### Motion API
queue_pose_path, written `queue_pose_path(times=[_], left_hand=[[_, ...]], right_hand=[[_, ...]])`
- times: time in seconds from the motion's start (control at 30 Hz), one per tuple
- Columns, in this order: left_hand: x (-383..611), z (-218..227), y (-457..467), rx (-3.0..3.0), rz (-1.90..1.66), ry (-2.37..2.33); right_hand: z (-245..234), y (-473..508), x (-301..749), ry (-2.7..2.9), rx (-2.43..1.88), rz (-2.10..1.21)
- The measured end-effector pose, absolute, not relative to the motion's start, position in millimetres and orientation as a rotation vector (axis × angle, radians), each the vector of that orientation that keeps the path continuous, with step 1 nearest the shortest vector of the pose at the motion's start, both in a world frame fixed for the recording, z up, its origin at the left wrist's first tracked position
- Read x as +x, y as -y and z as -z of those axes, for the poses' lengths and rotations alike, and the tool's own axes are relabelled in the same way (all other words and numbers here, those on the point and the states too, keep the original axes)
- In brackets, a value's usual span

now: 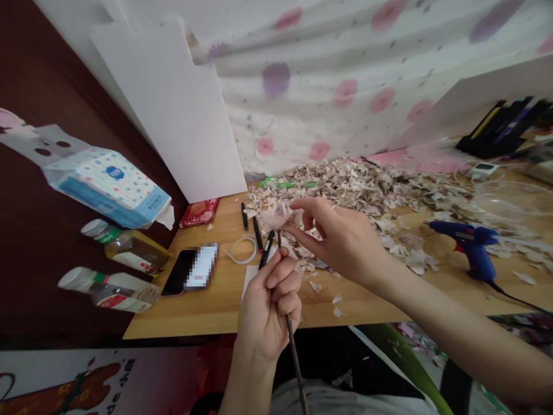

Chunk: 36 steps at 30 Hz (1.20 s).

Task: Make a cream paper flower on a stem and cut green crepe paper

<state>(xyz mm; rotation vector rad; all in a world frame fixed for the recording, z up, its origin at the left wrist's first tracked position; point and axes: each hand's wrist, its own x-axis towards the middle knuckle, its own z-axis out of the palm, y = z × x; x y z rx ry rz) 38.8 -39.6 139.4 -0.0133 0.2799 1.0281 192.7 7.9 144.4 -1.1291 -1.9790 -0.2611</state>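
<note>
My left hand (268, 305) is closed around a thin brown stick (296, 360) that runs up through the fist and down toward my lap. At the stick's top sits a small pale pink flower made of dry petals (277, 215). My right hand (336, 239) reaches in from the right and pinches the flower's right side between thumb and forefinger. Both hands are held above the front of the wooden table (207, 311).
A large heap of dry pale husks (367, 184) covers the table's back and middle. A blue glue gun (473, 246) stands right. A phone (191, 268), white ring (243, 250), black pens (258, 233), bottles (110, 288) and tissue pack (108, 184) lie left.
</note>
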Motion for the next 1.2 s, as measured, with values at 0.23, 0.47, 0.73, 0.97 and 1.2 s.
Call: queue_pose_path(times=[0.23,0.47,0.73,0.97,1.2], left_hand=[[38,-139,42,-0.019,-1.020,-0.245],[39,-135,41,-0.033,-1.027,-0.213],[36,-135,41,-0.041,-1.034,-0.211],[37,-131,40,-0.042,-1.010,-0.205],[29,-122,25,0.131,-1.063,-0.368]], right_hand=[[-141,-9,195,1.986,-1.150,0.283],[-142,-5,195,1.950,-1.121,0.277],[-144,0,197,1.848,-0.988,0.134],[-144,-2,200,1.706,-0.936,-0.004],[-128,1,211,1.646,-1.015,-0.201]])
